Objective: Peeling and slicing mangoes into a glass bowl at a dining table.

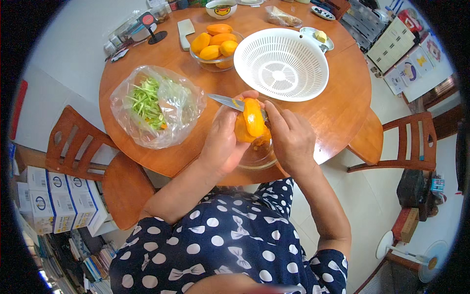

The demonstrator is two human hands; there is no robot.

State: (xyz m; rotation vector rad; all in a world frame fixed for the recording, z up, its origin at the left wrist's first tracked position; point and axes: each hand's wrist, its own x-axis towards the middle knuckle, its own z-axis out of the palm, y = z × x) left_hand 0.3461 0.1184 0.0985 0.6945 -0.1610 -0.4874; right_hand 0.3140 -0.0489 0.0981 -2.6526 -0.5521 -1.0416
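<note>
My left hand point(223, 141) grips a peeled yellow-orange fruit, which looks like a mango point(245, 128), over a clear glass bowl point(262, 163) near the table's front edge. My right hand point(293, 134) is closed around a knife's handle, mostly hidden by the fingers. The knife's steel blade point(224, 100) points left and passes behind a thick slice of the fruit point(254, 119). Bits of orange flesh cling to the blade. Darker orange pieces lie in the bowl beneath, partly covered by my hands.
Left on the round wooden table point(191, 154) lies a plastic bag point(180, 128) with green shreds point(145, 101). Behind are a glass bowl of yellow fruit point(211, 52), a cleaver point(185, 33) and a white colander point(281, 66). Wooden chairs point(126, 191) flank the table.
</note>
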